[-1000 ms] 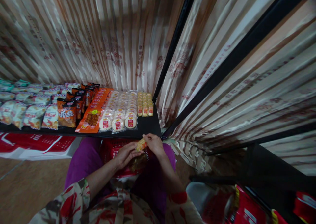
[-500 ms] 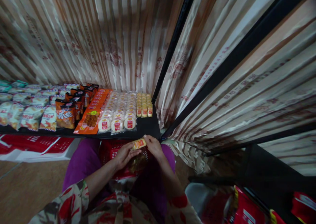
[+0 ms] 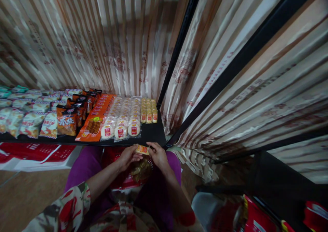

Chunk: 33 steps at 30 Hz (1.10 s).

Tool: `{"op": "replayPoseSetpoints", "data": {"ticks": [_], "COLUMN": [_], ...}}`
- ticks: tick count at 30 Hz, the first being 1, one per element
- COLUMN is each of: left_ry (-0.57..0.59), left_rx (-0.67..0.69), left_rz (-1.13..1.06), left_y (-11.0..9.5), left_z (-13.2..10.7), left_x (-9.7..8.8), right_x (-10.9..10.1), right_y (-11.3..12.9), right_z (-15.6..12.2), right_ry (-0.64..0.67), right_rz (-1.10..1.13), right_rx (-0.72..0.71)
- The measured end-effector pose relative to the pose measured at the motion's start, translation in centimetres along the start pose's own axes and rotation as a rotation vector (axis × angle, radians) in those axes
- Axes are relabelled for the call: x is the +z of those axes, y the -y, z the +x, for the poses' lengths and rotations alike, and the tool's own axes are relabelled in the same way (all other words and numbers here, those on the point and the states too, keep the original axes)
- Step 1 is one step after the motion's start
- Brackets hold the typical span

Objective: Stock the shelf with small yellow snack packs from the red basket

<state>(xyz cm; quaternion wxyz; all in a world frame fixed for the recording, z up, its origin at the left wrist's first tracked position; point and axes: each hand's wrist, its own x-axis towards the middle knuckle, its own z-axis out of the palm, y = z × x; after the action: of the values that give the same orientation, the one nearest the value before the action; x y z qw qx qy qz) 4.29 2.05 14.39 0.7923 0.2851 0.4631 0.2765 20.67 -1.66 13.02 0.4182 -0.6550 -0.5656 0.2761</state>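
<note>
My left hand (image 3: 128, 156) and my right hand (image 3: 158, 155) both pinch one small yellow snack packet (image 3: 142, 149), held just below the front edge of the black shelf (image 3: 151, 133). Under my hands sits a red basket (image 3: 120, 175) on my lap, with more yellow packets (image 3: 140, 170) in it. On the shelf directly ahead stand rows of small yellow packets (image 3: 149, 110), beside rows of round white cakes (image 3: 123, 118).
Further left on the shelf lie orange stick-snack packs (image 3: 96, 118), dark orange bags (image 3: 68, 118) and white bags (image 3: 30, 122). A black upright post (image 3: 179, 42) stands at the shelf's right corner. Striped curtain (image 3: 115, 37) hangs behind. Red packaging (image 3: 253, 215) lies at lower right.
Both hands lifted the yellow packet slightly toward the shelf edge and turned it flatter; the view tilted a little.
</note>
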Motion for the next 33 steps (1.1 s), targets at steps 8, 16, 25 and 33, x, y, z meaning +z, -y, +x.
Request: {"op": "replayPoseSetpoints", "data": {"ticks": [8, 16, 25, 33], "left_ry": [0.003, -0.011, 0.003, -0.111], "left_rx": [0.111, 0.156, 0.167, 0.269], "left_rz": [0.141, 0.332, 0.418, 0.289], "left_y": [-2.0, -3.6, -4.4, -4.3], "left_z": [0.6, 2.1, 4.0, 5.3], "left_x": [0.8, 1.7, 2.8, 3.5], "right_x": [-0.3, 0.0, 0.2, 1.2], "right_y": [1.7, 1.6, 1.2, 1.0], "right_z": [-0.2, 0.0, 1.1, 3.0], "right_ry": [0.095, 0.019, -0.028, -0.191], "right_rz": [-0.064, -0.167, -0.233, -0.182], "right_rx": [-0.082, -0.107, -0.060, 0.048]}}
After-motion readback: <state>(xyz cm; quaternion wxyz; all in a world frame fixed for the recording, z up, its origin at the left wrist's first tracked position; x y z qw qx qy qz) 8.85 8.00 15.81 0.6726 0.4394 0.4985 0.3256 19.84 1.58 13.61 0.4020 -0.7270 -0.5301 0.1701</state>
